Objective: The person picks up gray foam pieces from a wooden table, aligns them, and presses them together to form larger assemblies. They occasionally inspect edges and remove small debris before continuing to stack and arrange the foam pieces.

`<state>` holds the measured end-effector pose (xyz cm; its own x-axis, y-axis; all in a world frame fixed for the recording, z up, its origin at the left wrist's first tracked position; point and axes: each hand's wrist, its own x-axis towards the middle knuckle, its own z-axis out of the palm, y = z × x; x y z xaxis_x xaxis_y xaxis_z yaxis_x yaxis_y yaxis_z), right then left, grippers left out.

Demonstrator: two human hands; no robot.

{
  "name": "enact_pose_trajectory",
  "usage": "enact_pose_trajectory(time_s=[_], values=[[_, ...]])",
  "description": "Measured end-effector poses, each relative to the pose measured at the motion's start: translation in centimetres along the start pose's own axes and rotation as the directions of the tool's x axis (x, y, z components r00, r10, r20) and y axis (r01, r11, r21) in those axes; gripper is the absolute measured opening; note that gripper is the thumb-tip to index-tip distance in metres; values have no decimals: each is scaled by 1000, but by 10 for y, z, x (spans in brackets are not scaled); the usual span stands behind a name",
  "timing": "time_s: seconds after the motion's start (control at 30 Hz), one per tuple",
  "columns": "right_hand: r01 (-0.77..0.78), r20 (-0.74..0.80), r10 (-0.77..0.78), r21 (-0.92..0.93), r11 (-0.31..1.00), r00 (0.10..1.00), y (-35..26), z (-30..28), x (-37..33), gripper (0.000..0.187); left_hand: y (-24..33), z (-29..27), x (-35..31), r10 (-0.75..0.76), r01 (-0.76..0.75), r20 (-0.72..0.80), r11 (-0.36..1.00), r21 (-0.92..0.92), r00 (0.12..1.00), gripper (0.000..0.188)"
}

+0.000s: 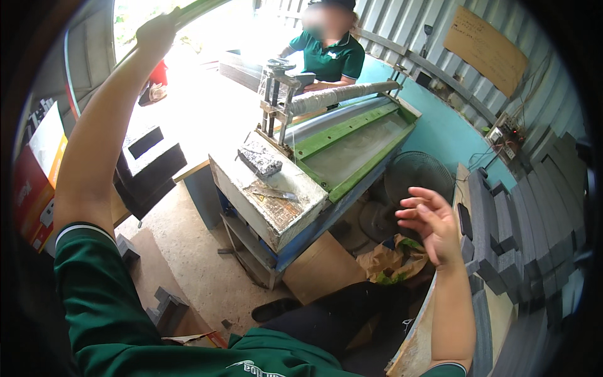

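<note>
My left hand [157, 31] is raised high at the upper left, closed round a long, flat, greenish strip [202, 10] that runs out of the top edge; what it is made of I cannot make out. Held up at the right, my right hand [433, 227] has its fingers apart and holds nothing. A standing fan [419, 177] lies just beyond it, with stacked dark grey foam pieces [487, 235] to its right. Black foam pieces [147, 182] with a rectangular cut-out rest on the table edge beneath my left forearm.
A roller machine with a green-framed trough [352, 182] stands in the middle. On its white end top [292, 217] lie a speckled block [259, 158] and a blade-like tool [274, 192]. Another person [339, 63] works beyond it. Crumpled brown paper [388, 261] and foam offcuts [168, 311] lie low down.
</note>
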<state>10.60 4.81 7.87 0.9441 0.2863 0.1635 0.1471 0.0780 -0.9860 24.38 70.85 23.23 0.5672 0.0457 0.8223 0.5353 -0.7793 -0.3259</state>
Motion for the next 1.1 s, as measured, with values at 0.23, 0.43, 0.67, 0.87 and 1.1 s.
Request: enact_pose_trajectory(time_s=[0.23, 0.43, 0.67, 0.87, 1.1], values=[[247, 119, -780, -968, 47, 615, -82, -3, -50, 40, 234, -171, -27, 181, -666, -704, 543, -511, 687, 51], [-271, -46, -520, -891, -365, 853, -106, -33, -106, 60, 292, -273, -101, 427, -856, -743, 281, -433, 516, 39], [-130, -103, -485, -991, -23, 868, -77, -58, -135, 65, 286, -211, -57, 611, -561, -411, 67, -825, 677, 46], [-83, -128, -237, -978, 192, 963, -40, -47, -103, 66, 241, -86, 58, -122, -665, -661, 15, -747, 740, 29], [-69, -92, -197, -991, 119, 976, -19, -42, -60, 62, 174, 81, 37, 224, 398, 399, 52, -916, 889, 30]])
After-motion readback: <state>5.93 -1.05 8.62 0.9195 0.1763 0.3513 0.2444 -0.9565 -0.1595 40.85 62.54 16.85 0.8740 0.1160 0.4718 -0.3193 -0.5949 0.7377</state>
